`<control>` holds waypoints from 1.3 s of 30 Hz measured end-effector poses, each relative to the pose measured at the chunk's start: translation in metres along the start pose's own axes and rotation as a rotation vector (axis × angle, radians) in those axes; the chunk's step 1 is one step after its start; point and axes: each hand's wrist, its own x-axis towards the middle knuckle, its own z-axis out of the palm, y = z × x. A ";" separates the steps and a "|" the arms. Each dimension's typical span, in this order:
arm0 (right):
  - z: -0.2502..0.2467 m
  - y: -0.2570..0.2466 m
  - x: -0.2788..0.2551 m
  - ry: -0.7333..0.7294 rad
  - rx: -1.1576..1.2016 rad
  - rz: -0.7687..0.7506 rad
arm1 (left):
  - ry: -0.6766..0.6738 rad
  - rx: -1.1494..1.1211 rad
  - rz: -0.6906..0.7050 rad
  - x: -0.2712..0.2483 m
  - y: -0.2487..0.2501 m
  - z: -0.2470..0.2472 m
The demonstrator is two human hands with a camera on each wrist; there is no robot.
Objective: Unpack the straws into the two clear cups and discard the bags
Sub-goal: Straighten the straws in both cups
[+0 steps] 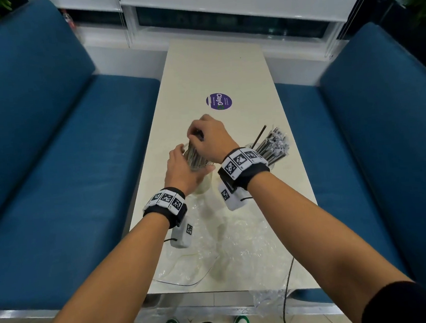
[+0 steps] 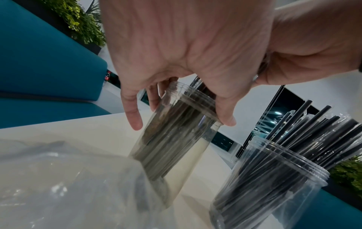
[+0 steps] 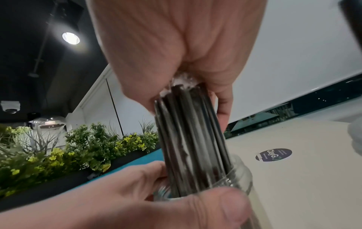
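Our left hand (image 1: 181, 169) grips 1 clear cup (image 2: 172, 139) near its rim; just above, our right hand (image 1: 211, 138) clasps the straw bundle (image 3: 192, 139) standing inside it.

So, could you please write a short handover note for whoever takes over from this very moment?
Left hand: grips the left clear cup near its rim, tilted.
Right hand: holds a bundle of straws by the top, lower ends already inside that cup.
Right clear cup: stands on the table, full of straws.
Done: one cup filled, second bundle going in.
Left: release the bundle, stand the cup upright, discard the empty bags lying on the near table edge.
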 end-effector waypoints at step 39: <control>0.001 0.014 -0.046 0.106 -0.101 -0.129 | -0.005 0.060 0.035 0.002 -0.002 0.001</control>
